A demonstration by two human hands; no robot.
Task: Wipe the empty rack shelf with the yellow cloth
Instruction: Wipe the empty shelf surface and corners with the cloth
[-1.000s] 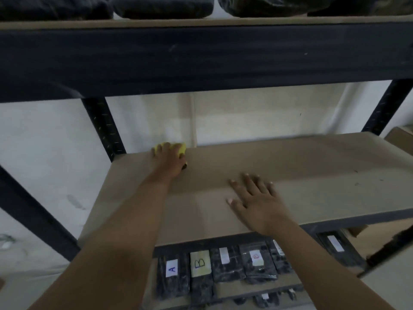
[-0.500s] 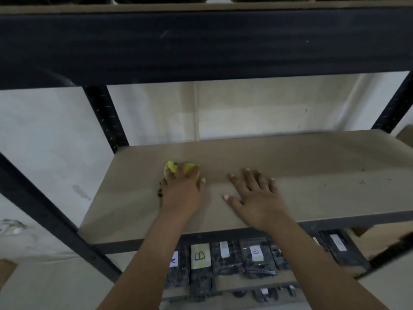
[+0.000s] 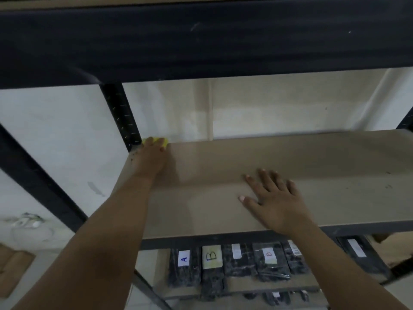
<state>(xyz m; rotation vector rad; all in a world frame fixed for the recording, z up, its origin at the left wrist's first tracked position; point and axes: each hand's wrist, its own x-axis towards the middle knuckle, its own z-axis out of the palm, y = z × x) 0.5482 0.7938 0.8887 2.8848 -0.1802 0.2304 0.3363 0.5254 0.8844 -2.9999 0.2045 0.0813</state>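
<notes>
Two hands are on the empty rack shelf (image 3: 279,162): the left hand (image 3: 150,161) reaches to the far left back corner with its fingers (image 3: 156,143) pressed down over the yellow cloth (image 3: 165,142), of which only a small bright edge shows beyond the fingertips, right beside the dark rear upright (image 3: 121,115). The right hand (image 3: 273,201) lies flat near the front of the board, fingers spread and holding nothing, apparently bracing the body. Judging from this, the wipe is under way at the left end, and the wide stretch of board to the right, where a few small dark specks (image 3: 388,186) sit, looks not yet reached. Several things could go wrong from here. The cloth is bunched small under the palm and sits at the very back edge, so a push further back or left could send it off the board and down behind the rack. The knuckles are close to the perforated metal post and could scrape it on a sideways stroke. The board seems to rest in the frame, so heavy leaning on the right palm might shift it. Dust swept over the front lip would fall onto the labelled dark packets (image 3: 232,262) on the shelf below.
</notes>
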